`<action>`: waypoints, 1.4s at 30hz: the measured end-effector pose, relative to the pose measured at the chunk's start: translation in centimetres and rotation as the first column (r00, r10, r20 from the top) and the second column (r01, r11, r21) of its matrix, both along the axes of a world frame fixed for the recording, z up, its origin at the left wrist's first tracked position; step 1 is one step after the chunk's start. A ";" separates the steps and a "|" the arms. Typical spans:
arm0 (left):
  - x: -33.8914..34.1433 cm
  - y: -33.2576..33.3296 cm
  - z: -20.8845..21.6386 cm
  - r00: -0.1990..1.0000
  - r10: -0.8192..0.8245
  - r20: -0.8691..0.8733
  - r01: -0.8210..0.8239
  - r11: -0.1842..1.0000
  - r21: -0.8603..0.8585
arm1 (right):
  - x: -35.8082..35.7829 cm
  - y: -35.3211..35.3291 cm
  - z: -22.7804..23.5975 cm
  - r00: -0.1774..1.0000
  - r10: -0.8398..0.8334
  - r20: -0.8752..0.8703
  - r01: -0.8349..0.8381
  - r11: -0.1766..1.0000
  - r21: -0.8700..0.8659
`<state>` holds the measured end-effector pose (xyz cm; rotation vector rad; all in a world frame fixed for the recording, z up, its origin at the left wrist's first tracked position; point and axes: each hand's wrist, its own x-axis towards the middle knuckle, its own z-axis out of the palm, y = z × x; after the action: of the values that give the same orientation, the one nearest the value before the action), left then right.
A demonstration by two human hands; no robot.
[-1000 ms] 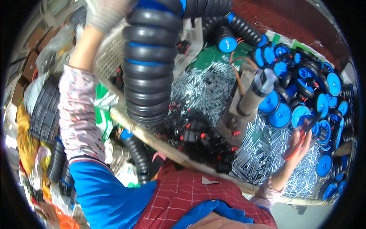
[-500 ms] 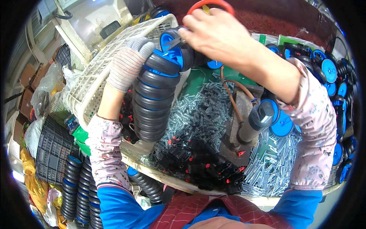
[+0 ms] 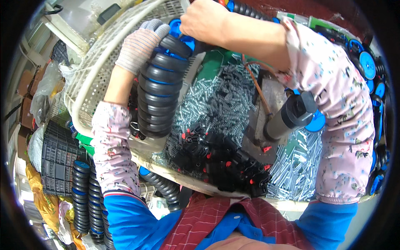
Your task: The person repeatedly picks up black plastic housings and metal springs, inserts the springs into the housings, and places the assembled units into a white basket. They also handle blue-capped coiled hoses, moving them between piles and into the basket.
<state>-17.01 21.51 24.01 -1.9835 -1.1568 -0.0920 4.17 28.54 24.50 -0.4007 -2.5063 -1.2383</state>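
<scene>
A stack of black wheels with blue hubs (image 3: 160, 98) lies at the near right side of a white plastic basket (image 3: 98, 66). My left hand (image 3: 139, 46), in a striped knit glove, is closed on the stack's far end. Bare and closed, my right hand (image 3: 204, 23) is right beside the blue hub of the end wheel. Scissors with red handles (image 3: 221, 2) are in its grip, mostly hidden behind the hand now. Below the hands spreads a heap of small metal springs (image 3: 216, 100).
Black plastic parts with red bits (image 3: 225, 162) lie at the table's near edge, with metal pins (image 3: 298, 166) right of them. A dark grey cylindrical tool (image 3: 287, 118) stands on a metal plate. More blue-hubbed wheels (image 3: 366, 64) crowd the right; wheel stacks (image 3: 81, 196) stand lower left.
The right hand has moved left and closer to the wheel stack's far end, and the scissors have slipped mostly from sight. The left hand keeps its hold; the whole view has shifted slightly.
</scene>
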 end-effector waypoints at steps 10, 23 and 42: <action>-4.2 2.8 -2.4 0.991 0.114 0.067 -0.115 0.993 0.014 | 5.0 -0.2 1.9 0.963 -0.268 -0.001 0.262 0.944 -0.200; 2.5 -12.1 -7.7 0.739 0.595 0.315 -0.511 0.801 -0.312 | 31.0 -11.1 -6.5 0.629 -0.576 -0.522 0.164 0.755 -0.635; -0.6 -11.2 -11.9 0.664 0.603 0.442 -0.565 0.792 -0.232 | 50.2 -35.0 -27.1 -0.165 -0.943 -0.287 0.348 0.217 -0.912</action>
<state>-17.66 10.27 12.16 -1.5797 -2.1281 -0.2366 54.41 -6.46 -2.64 -2.2672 -1.2702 -0.0431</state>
